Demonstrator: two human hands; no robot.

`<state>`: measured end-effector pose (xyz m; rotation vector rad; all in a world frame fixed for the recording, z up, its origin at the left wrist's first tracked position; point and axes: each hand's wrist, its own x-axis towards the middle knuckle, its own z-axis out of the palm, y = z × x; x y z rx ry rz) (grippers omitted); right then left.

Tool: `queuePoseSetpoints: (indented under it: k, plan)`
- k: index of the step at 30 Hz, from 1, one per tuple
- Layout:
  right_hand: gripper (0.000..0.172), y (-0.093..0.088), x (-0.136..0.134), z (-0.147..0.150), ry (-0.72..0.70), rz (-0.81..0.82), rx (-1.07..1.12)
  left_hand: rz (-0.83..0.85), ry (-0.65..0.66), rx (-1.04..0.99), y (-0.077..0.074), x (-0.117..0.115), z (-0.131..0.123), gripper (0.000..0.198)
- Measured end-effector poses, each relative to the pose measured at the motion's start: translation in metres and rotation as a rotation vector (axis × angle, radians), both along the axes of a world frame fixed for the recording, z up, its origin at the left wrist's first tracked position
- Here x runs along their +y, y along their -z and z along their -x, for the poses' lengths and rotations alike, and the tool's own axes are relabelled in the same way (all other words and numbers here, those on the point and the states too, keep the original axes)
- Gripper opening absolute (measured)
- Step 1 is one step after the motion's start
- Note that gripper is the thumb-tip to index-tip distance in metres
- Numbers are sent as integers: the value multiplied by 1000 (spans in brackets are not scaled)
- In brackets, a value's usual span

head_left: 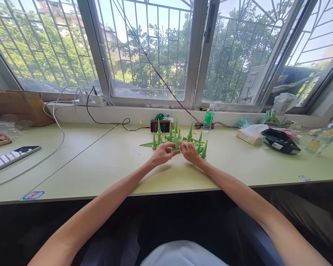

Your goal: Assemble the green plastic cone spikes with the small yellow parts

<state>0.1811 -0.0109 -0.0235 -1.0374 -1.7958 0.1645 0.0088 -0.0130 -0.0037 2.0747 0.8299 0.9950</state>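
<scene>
Several green plastic cone spikes (pixel 190 131) stand and lie in a cluster at the middle of the pale green table (pixel 105 162). My left hand (pixel 163 153) and my right hand (pixel 189 151) meet at the near edge of the cluster. Both have fingers curled in a pinch around one green spike (pixel 176 143) held upright between them. More cones stand just behind and to the right of my fingers; one lies flat to the left (pixel 145 144).
A green-labelled bottle (pixel 208 119) and a small dark box (pixel 161 125) stand behind the cones by the window sill. A tissue pack (pixel 250 134) and black pouch (pixel 280 141) lie right. Cables (pixel 55 122), cardboard (pixel 19 105) and a tablet (pixel 11 158) lie left.
</scene>
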Motion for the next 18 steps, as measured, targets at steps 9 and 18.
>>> queuePoseSetpoints:
  k: [9,18]
  plan:
    - [51,1,2,3,31,-7,49,-224,-162,-3,3,5,-5,35]
    - [45,-3,-4,0,76,-42,109,86,-195,-99,-2,1,-9,50]
